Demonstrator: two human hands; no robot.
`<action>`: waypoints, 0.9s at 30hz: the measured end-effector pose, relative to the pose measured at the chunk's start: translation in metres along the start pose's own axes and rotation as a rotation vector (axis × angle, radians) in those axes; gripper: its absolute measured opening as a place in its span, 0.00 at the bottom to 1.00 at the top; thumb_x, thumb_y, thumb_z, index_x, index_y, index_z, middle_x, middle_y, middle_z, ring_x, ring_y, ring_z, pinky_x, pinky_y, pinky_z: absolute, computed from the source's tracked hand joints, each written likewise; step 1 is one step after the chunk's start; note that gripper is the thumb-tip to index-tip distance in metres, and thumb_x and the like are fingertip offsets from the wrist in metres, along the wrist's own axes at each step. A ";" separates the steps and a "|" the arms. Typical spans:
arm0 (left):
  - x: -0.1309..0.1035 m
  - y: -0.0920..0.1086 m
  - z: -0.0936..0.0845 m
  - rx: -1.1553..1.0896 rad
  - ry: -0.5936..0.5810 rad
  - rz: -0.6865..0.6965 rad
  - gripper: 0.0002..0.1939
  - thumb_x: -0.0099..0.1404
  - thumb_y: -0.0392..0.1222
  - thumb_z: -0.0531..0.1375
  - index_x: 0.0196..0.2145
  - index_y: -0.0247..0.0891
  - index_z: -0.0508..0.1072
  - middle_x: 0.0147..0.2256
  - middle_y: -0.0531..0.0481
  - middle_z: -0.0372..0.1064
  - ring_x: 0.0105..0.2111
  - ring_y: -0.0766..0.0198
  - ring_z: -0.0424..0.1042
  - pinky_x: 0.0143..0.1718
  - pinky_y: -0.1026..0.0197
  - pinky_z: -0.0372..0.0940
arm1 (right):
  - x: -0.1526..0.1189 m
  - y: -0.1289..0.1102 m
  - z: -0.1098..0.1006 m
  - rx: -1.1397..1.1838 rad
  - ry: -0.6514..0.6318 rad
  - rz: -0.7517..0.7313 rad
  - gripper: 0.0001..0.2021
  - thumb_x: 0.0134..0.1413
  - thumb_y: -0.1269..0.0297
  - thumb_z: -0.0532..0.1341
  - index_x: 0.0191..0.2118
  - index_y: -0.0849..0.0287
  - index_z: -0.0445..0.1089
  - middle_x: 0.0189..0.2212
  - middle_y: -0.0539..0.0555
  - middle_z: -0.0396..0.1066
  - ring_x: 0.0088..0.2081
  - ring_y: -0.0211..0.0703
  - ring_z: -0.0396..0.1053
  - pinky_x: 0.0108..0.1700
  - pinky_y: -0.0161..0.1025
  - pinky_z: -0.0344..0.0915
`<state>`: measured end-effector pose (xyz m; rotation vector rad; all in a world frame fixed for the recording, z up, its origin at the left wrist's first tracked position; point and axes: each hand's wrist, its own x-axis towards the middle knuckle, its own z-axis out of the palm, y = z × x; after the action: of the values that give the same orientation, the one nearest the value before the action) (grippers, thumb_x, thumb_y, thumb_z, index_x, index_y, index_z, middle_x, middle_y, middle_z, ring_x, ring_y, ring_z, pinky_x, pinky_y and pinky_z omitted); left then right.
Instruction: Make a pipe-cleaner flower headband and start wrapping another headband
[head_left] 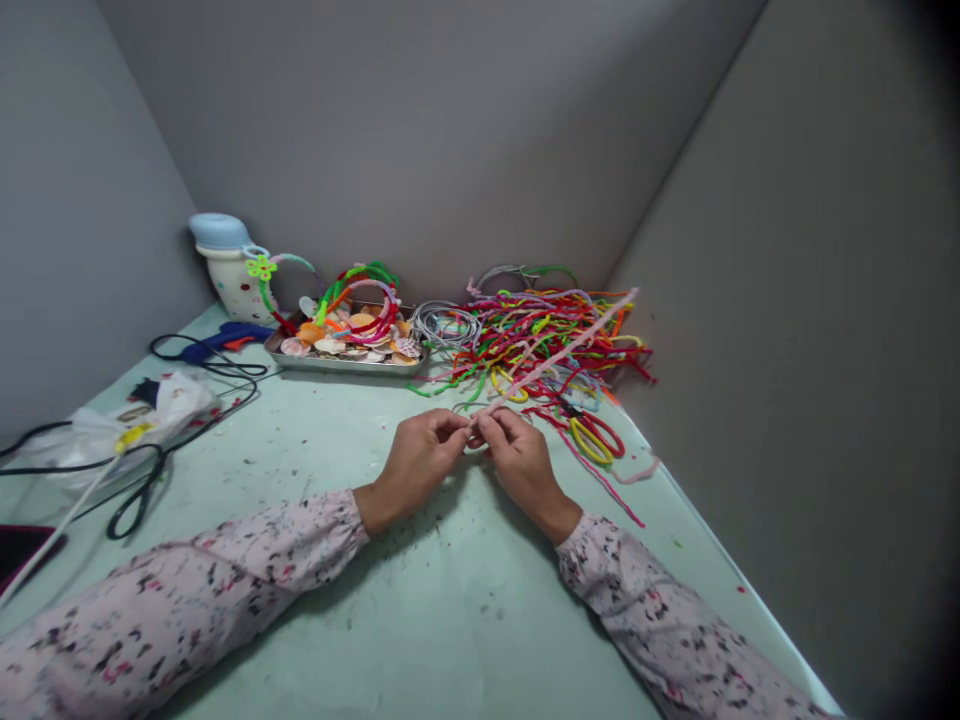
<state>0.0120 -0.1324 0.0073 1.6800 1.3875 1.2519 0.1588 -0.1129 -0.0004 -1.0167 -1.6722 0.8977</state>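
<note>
My left hand (424, 458) and my right hand (523, 468) meet over the middle of the table, fingers pinched together. Between the fingertips of both runs one end of a pale pink pipe cleaner (564, 349). Its long free end slants up to the right, over a heap of pipe cleaners. A thin grey hoop (466, 406) shows just behind the fingers; most of it is hidden, and I cannot tell which hand grips it. Scissors with red and yellow handles (592, 440) lie to the right of my right hand.
Multicoloured pipe cleaners (517, 330) are heaped at the back right, with grey metal hoops (448, 325) beside them. A metal tray (345, 367) holds shells and wrapped headbands. Behind on the left are a white tumbler (232, 280), a blue glue gun (225, 340), black cable and a plastic bag (180, 405).
</note>
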 end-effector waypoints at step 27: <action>0.002 -0.009 0.002 -0.049 0.025 -0.112 0.13 0.59 0.45 0.58 0.35 0.36 0.78 0.23 0.51 0.73 0.21 0.66 0.68 0.22 0.66 0.60 | 0.000 0.011 0.003 -0.251 0.023 -0.086 0.08 0.58 0.62 0.56 0.39 0.55 0.70 0.33 0.52 0.75 0.33 0.42 0.74 0.34 0.36 0.69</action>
<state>0.0108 -0.1282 -0.0008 1.5368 1.4335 1.2381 0.1578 -0.1092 -0.0107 -1.1080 -1.8265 0.6284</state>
